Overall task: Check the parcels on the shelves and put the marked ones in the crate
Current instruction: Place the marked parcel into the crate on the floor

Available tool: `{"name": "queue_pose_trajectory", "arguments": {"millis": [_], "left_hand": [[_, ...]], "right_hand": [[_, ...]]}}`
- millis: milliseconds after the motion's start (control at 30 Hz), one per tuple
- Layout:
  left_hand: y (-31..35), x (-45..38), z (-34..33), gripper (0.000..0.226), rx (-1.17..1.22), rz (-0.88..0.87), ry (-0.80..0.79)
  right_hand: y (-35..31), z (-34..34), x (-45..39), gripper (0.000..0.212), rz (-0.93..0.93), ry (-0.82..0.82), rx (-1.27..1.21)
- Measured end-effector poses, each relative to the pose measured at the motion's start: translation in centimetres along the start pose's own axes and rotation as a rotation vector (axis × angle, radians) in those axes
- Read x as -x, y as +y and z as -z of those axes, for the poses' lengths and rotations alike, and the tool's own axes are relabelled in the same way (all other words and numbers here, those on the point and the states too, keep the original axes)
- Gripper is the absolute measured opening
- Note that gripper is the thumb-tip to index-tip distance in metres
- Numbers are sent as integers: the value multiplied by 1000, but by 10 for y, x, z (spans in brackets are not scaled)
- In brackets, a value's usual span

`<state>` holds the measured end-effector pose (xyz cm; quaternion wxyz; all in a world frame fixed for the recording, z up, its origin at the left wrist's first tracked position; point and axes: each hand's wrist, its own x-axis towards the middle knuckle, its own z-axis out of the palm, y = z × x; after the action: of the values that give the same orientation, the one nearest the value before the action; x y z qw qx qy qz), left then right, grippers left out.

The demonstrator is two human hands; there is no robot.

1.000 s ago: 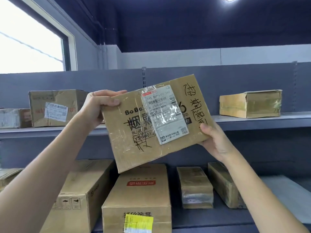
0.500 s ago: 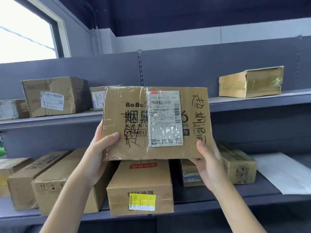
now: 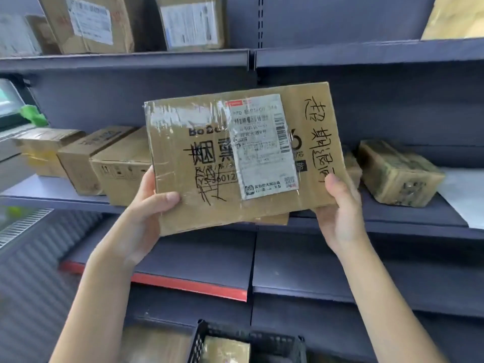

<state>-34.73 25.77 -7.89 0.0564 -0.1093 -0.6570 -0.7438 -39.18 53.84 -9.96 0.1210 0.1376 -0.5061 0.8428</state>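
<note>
Lighting: even, moderately bright, soft; daylight enters at the far left, where a pale window pane [image 3: 9,100] is washed out. Glare: white sheen on the clear tape across the flat brown cardboard parcel [image 3: 243,155]. Shadows: deep under the dark grey metal shelves [image 3: 366,52]. Sharpness: soft throughout; printed label text unreadable; the black plastic mesh crate [image 3: 248,341] is blurred. Distortion: wide-angle bowing at edges.

A parcel depot or stockroom is shown: grey metal shelves [image 3: 366,52] are stacked with taped cardboard parcels [image 3: 398,174] bearing printed shipping labels [image 3: 89,20], and a black crate [image 3: 262,339] is set below.
</note>
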Motion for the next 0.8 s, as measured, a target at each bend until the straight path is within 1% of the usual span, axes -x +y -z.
{"name": "queue_pose_trajectory", "arguments": {"millis": [67,100,133,167,300,367,400,433,467,500,533,567,633,700,733,767,800], "left_hand": [[-18,15,11,122,-10,117,29],[-27,23,15,131,-5,170,68],[-35,31,20,135,2,214,104],[-42,39,23,135,7,262,136],[-66,65,50,123,-37,467,271],[-81,74,65,102,-15,494,323],[-89,76,71,93,19,495,327],[-96,78,73,86,57,506,319],[-105,80,75,82,104,525,301],[-111,81,74,79,148,547,273],[-120,81,75,76,183,575,246],[-128,79,77,74,204,601,210],[-142,73,81,82,219,634,112],[-156,69,88,94,206,702,3],[-162,69,92,99,183,742,-75],[-169,68,95,102,142,785,-176],[-176,67,96,105,99,838,-283]], "right_hand": [[16,4,10,39,-73,62,-21],[25,7,15,34,-120,100,-31],[35,11,20,33,-167,132,-31],[44,15,25,31,-205,154,-25],[78,25,51,32,-339,164,-10],[95,33,64,35,-419,168,-3],[102,37,71,39,-457,173,1],[109,41,77,49,-493,184,17],[114,43,83,62,-522,185,40],[119,45,89,71,-544,190,64],[122,47,95,71,-564,212,85],[125,49,100,64,-580,242,102],[130,52,105,50,-602,289,116],[135,54,110,47,-624,305,159],[137,55,113,39,-643,318,173],[139,57,115,24,-655,336,177],[141,58,118,14,-671,349,183]]}}
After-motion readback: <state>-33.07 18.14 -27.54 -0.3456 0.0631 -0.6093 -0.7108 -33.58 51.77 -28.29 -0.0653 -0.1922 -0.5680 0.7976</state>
